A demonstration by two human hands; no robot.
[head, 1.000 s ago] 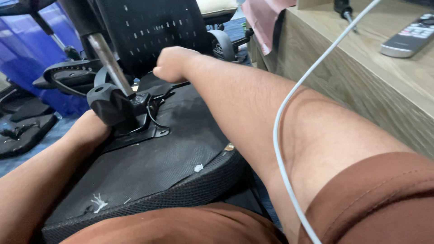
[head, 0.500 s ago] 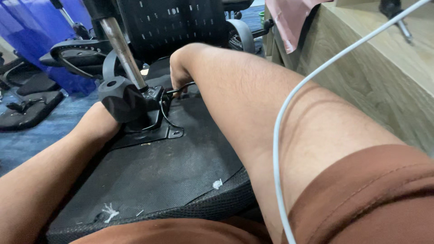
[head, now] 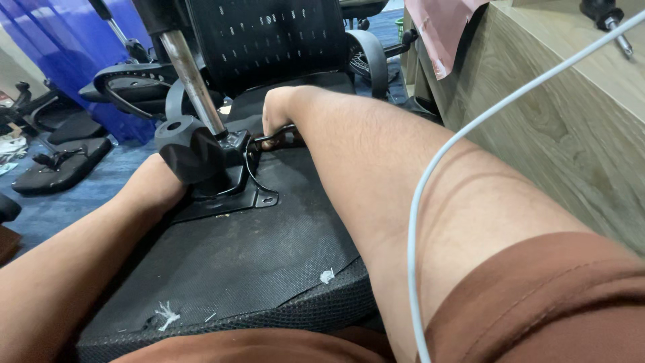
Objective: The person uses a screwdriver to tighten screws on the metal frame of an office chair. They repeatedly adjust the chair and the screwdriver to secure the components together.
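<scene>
One chair mechanism [head: 215, 168], two hands [head: 279, 114] gripping.

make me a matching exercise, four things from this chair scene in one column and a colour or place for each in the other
Things:
1. cable
2. gas cylinder
3. right hand
4. curtain

Matches:
a. blue, upper left
b. white, crossing the right forearm
c. on a black lever beside the seat mechanism
d. shiny metal, rising from the seat mechanism

Pairs: 1-b, 2-d, 3-c, 4-a
</scene>
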